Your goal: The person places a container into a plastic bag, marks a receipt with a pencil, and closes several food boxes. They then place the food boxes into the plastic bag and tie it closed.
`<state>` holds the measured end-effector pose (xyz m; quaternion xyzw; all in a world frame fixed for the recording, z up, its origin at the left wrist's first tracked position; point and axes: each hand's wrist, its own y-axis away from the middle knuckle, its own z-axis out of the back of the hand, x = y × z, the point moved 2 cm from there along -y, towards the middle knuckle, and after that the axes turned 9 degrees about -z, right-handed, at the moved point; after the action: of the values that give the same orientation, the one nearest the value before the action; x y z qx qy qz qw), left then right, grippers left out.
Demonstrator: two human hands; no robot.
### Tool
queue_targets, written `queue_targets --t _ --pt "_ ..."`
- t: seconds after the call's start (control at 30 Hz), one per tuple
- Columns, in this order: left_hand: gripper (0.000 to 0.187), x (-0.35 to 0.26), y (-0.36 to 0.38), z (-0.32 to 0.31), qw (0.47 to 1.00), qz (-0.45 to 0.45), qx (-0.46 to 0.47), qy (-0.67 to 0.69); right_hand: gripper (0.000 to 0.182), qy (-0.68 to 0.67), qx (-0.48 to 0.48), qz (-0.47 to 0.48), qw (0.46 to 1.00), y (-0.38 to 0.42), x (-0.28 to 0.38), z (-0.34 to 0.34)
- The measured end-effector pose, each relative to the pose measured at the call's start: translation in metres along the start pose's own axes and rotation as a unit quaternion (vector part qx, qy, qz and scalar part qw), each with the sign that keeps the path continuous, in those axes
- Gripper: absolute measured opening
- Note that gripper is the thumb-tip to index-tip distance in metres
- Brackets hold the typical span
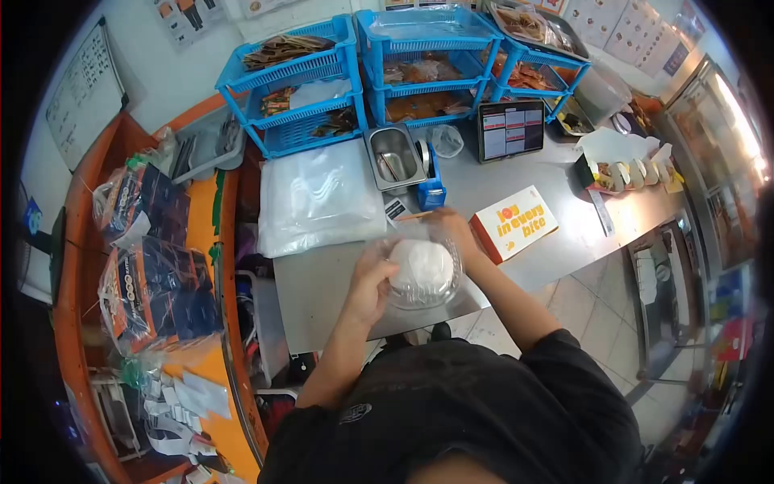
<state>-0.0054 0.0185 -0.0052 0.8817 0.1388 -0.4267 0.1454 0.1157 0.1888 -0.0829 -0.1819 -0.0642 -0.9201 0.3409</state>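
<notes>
My left hand [372, 282] is closed on a clear plastic container [443, 302] with a rounded white item inside, its thumb lying across the near left side. The container is held up over the front of the steel counter. At its far right side, my right hand [457, 231] is closed, fingertips pointing left, with a thin orange-brown stick [414, 215] showing at them. Part of that hand is hidden by the container. Just right of it lies a white and red box [516, 224] with yellow and orange lettering.
Clear plastic bags [318, 198] are stacked on the left of the counter, beside a metal pan [395, 156] and a blue tape dispenser [432, 189]. A tablet [511, 131] stands before blue tiered baskets [427, 77]. An open food box [629, 172] sits at the right.
</notes>
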Motion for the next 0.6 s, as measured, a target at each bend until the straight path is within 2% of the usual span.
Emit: queue_targets --t 0.03,0.07,0.1,0.17,0.2,0.23,0.27,0.3,0.33,0.37,0.4,0.47,0.5,0.57,0.6 --pt "0.051 -0.01 -0.005 -0.007 0.998 -0.056 0.014 0.008 0.036 -0.153 0.021 -0.004 0.988 0.015 -0.005 -0.005" --pt "0.05 -0.015 -0.012 -0.011 0.993 -0.111 0.029 0.018 0.028 -0.302 0.039 -0.01 0.952 0.031 -0.01 -0.013" --pt "0.05 -0.038 -0.016 0.007 0.994 -0.106 0.033 -0.007 0.024 -0.269 -0.046 0.035 0.961 0.035 0.01 -0.062" --pt "0.049 -0.035 -0.028 0.009 0.98 -0.182 0.027 -0.069 0.022 -0.38 0.131 -0.043 0.915 0.069 0.033 -0.032" --pt "0.049 -0.026 -0.033 0.01 0.977 -0.191 0.027 -0.096 0.022 -0.378 0.133 -0.055 0.915 0.082 0.044 -0.012" --pt "0.049 -0.018 -0.034 0.011 0.978 -0.181 0.03 -0.096 0.019 -0.476 0.137 -0.097 0.863 0.09 0.058 0.003" --pt "0.051 -0.012 -0.035 0.011 0.971 -0.208 0.019 -0.12 0.017 -0.567 0.136 -0.135 0.801 0.097 0.062 0.013" --pt "0.053 -0.007 -0.036 0.008 0.961 -0.237 0.009 -0.143 0.017 -0.57 0.13 -0.142 0.799 0.103 0.061 0.016" --pt "0.053 -0.001 -0.036 -0.001 0.962 -0.233 0.015 -0.143 0.017 -0.638 0.11 -0.159 0.745 0.107 0.057 0.019" --pt "0.054 0.008 -0.033 -0.012 0.949 -0.268 -0.005 -0.168 0.018 -0.701 0.089 -0.172 0.686 0.11 0.054 0.024" --pt "0.056 0.016 -0.032 -0.025 0.933 -0.304 -0.026 -0.193 0.018 -0.703 0.087 -0.173 0.684 0.112 0.051 0.037" --pt "0.061 0.034 -0.033 -0.056 0.933 -0.314 -0.011 -0.174 0.02 -0.798 0.031 -0.235 0.553 0.117 0.038 0.073" --pt "0.067 0.044 -0.033 -0.073 0.933 -0.326 -0.001 -0.154 0.019 -0.759 -0.005 -0.257 0.598 0.118 0.028 0.087" --pt "0.068 0.065 -0.036 -0.111 0.941 -0.314 -0.011 -0.127 0.017 -0.666 -0.016 -0.255 0.701 0.121 -0.019 0.102" --pt "0.071 0.082 -0.044 -0.121 0.957 -0.264 0.002 -0.119 0.018 -0.639 -0.031 -0.269 0.72 0.122 -0.038 0.112"
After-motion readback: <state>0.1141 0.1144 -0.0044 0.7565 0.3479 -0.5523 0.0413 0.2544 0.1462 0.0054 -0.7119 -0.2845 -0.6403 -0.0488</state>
